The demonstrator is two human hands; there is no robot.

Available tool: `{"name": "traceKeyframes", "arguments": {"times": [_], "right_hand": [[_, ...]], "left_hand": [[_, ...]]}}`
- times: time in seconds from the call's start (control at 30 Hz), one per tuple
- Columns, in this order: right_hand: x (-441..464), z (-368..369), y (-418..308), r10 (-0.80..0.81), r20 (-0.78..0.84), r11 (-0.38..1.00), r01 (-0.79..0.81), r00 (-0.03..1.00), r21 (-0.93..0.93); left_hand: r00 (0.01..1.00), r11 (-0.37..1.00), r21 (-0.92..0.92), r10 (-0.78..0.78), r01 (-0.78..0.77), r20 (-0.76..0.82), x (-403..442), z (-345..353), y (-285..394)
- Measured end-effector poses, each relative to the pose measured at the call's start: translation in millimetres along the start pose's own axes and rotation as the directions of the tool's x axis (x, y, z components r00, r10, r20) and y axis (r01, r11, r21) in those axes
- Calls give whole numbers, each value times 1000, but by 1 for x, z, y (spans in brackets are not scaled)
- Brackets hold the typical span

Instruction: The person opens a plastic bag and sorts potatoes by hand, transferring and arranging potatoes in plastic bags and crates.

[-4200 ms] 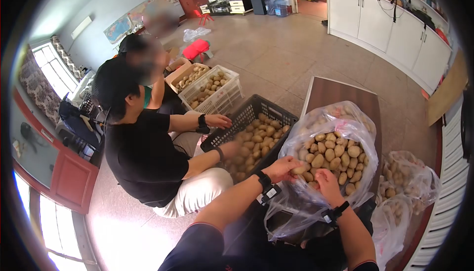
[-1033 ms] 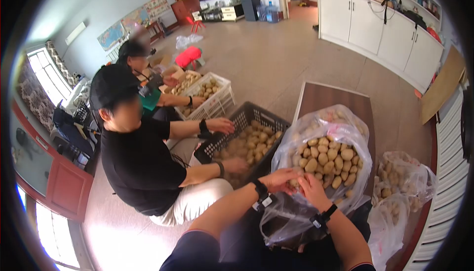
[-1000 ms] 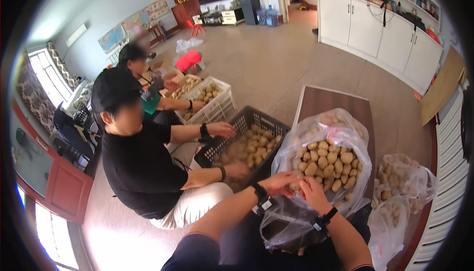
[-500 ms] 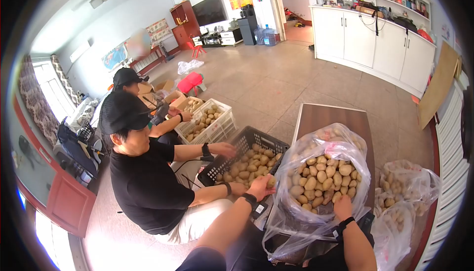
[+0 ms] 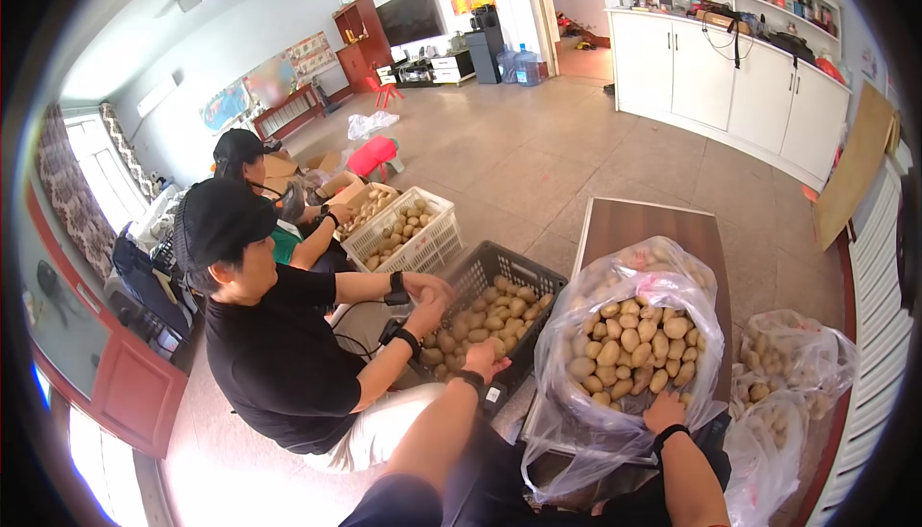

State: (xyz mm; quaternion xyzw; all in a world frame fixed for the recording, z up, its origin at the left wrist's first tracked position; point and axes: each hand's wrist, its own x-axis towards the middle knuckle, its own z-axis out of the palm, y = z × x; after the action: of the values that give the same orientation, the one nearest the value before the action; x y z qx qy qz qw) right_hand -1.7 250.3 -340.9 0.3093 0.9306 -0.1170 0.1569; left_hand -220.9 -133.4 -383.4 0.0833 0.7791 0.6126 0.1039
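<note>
My left hand (image 5: 483, 360) is over the near edge of the black crate (image 5: 492, 254), its fingers closed around a potato (image 5: 497, 345). Many potatoes (image 5: 485, 314) fill the crate. In front of me a clear plastic bag (image 5: 567, 431) stands with its mouth rolled open, full of potatoes (image 5: 629, 340). Inside its near edge, my right hand (image 5: 663, 414) rests on the potatoes with fingers apart, the tips partly hidden among them. A co-worker's hands (image 5: 427, 298) are close together above the crate's left side.
A co-worker in black (image 5: 279, 364) sits left of the crate; another person (image 5: 307, 239) sits beyond, by a white crate (image 5: 423, 253) of potatoes. The bag stands by a brown board (image 5: 653, 224). More bagged potatoes (image 5: 792, 354) lie right. A red stool (image 5: 373, 155) stands farther back.
My left hand has moved left with the potato, away from the bag and over the crate. My right hand has shifted slightly down. The co-worker's hands have come together.
</note>
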Motion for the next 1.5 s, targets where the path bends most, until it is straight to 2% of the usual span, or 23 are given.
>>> {"name": "traceKeyframes", "arguments": {"times": [0.03, 0.1, 0.13, 0.17, 0.23, 0.33, 0.37, 0.4, 0.53, 0.63, 0.7, 0.77, 0.83, 0.87, 0.93, 0.97, 1.0, 1.03, 1.07, 1.13, 1.27, 1.33, 1.5], "right_hand": [[1, 1, 1, 1, 1, 1000, -1, 1000, -2], [7, 5, 7, -12, 29, 1000, 11, 1000, 27], [10, 7, 10, -16, 39, 999, 15, 999, 35], [16, 13, 14, -4, 63, 998, 0, 998, 60], [46, 43, 32, 8, 89, 997, -16, 996, 81], [78, 83, 58, -268, 80, 948, 277, 960, -154], [55, 57, 45, -164, 5, 986, 164, 986, 42], [37, 36, 31, -46, -48, 968, 56, 998, 245], [31, 32, 26, -49, 58, 968, 33, 997, 251], [26, 33, 27, -189, 155, 976, 168, 970, 137], [27, 34, 26, -167, 99, 973, 148, 981, 174], [31, 37, 28, -257, 36, 956, 249, 966, 154], [44, 52, 34, -155, -183, 935, 204, 971, 290], [48, 52, 36, -178, -169, 936, 220, 969, 276], [47, 47, 35, -210, -396, 926, 312, 894, 213], [43, 38, 29, -244, -373, 921, 335, 895, 202], [36, 26, 23, -125, -215, 793, 228, 969, 565], [29, 16, 17, -62, 0, 563, 35, 998, 826], [24, 8, 14, -99, 27, 578, 36, 995, 815], [19, -4, 6, -188, 106, 319, -42, 976, 947], [16, -20, -1, -271, 146, 188, -96, 952, 977], [-5, -39, -22, -260, 200, 124, -173, 945, 977], [-15, -41, -48, -361, 163, -10, -179, 918, 984]], "left_hand": [[998, 994, -91, -60, 58, -12, -2, 2, 12], [868, 757, -533, -490, 378, -80, -3, 5, 38], [867, 755, -534, -492, 380, -79, 1, -1, 15], [982, 990, -44, -138, 134, -128, 3, -10, -6], [979, 877, 441, 205, -191, 15, 4, -15, -24], [983, 988, 41, -142, 148, -120, 2, -14, -5], [994, 839, 542, 23, 41, -110, -8, -13, 17], [987, 449, 892, 161, -58, -16, -14, -13, 33], [985, 392, 919, 171, -36, -35, -13, -12, 29], [984, 505, 862, 131, 36, -118, -9, -14, 25], [995, 361, 928, -73, 87, -65, -4, -19, 28], [999, 322, 946, -11, 34, -32, 3, -21, 6], [998, 378, 925, 66, -41, 17, -2, -18, 17], [997, 475, 879, 70, -43, 11, -10, -15, 40], [992, 542, 838, 128, -69, -1, 1, -13, 17], [947, 962, 154, -182, 228, -266, 1, -2, 34], [801, 695, -658, -552, 290, -230, -2, 10, 58], [823, 699, -654, -530, 288, -205, -6, 13, 67], [844, 707, -648, -504, 284, -181, -11, 15, 70], [846, 791, -539, -476, 291, -241, -10, 25, 72], [879, 838, -464, -423, 286, -222, -14, 47, 97], [945, 888, -360, -323, 285, -50, -15, 57, 94], [949, 927, -218, -276, 305, 153, -25, 84, 107]]}}
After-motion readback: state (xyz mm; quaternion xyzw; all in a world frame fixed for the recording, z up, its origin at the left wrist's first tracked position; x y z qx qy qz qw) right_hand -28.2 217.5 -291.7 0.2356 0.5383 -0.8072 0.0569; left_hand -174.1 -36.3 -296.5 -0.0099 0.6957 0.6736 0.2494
